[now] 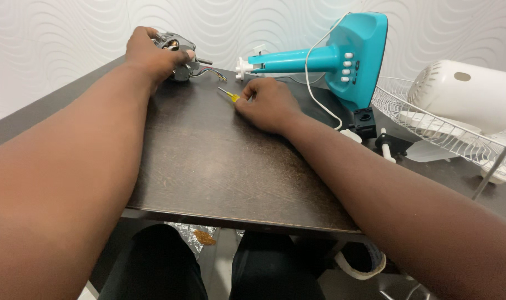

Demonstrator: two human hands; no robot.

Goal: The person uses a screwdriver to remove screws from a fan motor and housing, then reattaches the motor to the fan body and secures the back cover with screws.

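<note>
Teal fan stand (pixel 342 61), white cord (pixel 314 83), wire grille (pixel 430 125) crowd my right. My left hand (pixel 150 53) grips the metal motor (pixel 178 55) at the table's (pixel 219 166) far edge; right hand (pixel 267 103) pinches the yellow-handled screwdriver (pixel 229 94).

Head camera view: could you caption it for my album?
Left hand grips a fan motor; right hand holds a yellow screwdriver beside a teal fan stand.

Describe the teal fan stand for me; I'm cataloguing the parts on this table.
The fan stand is glossy teal plastic and lies on its side on the dark table, near the wall. A wide base with a column of white buttons narrows into a neck that points left and ends in a white notched fitting. A white cord drapes over the base and runs down onto the table. Neither hand touches it; the right hand is closest.
</note>
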